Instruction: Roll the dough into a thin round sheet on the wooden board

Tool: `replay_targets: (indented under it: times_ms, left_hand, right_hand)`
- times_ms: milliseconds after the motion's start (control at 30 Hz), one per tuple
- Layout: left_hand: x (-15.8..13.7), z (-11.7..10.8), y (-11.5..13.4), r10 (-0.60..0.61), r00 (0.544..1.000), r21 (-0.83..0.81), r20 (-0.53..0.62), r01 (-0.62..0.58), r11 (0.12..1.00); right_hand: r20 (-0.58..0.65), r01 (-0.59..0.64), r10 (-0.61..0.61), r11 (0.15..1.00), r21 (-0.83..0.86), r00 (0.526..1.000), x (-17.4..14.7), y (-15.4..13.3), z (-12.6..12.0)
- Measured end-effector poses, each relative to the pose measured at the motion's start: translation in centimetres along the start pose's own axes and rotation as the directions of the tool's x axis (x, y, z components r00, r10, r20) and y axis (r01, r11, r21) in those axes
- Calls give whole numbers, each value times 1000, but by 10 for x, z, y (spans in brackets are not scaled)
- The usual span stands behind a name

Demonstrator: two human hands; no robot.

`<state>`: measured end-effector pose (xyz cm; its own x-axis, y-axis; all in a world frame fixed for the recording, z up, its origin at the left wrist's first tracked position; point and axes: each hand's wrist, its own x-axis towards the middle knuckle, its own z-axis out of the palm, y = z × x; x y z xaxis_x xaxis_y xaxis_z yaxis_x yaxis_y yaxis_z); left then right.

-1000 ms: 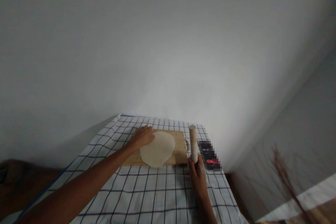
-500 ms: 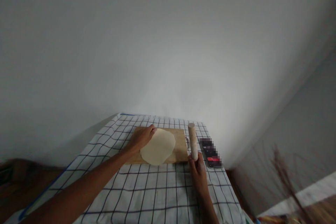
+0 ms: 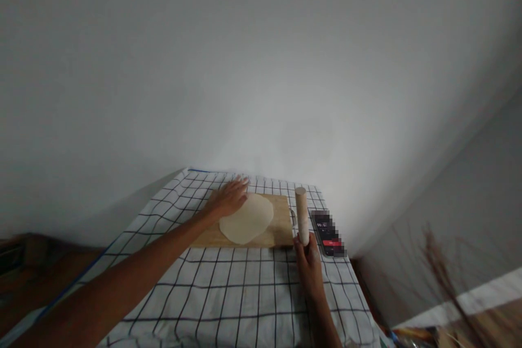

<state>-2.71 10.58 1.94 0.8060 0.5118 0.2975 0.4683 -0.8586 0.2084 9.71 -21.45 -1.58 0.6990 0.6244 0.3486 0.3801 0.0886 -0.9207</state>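
A flat, roughly round sheet of dough (image 3: 248,222) lies on a wooden board (image 3: 281,228). My left hand (image 3: 231,196) reaches over the dough's upper left edge with its fingers stretched out and apart, and the palm hides that part of the sheet. To the right of the board, my right hand (image 3: 309,261) is wrapped round the lower end of a wooden rolling pin (image 3: 302,215). The pin stands nearly upright, its far end free. Whether the left fingers touch the dough or only hover, I cannot tell.
A checked cloth (image 3: 236,293) covers the table. A phone (image 3: 328,234) lies on it to the right of the rolling pin. A pale wall (image 3: 261,92) rises behind the table. Dry twigs (image 3: 442,277) stand on the floor at right.
My left hand has opened from a pinch on the dough's edge and moved slightly up. The dough now lies within the board's near edge. My right hand still holds the rolling pin.
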Motion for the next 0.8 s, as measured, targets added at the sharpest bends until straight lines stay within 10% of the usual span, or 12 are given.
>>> replay_targets:
  times_ms: [500, 800]
  left_hand:
    - [-118, -4, 40, 302, 953, 61, 32, -303, 951]
    - [-130, -8, 47, 306, 951, 66, 38, -308, 949]
  right_hand:
    - [0, 1, -1, 997, -83, 1000, -3, -15, -5]
    - [2, 13, -13, 995, -100, 1000, -3, -18, -5]
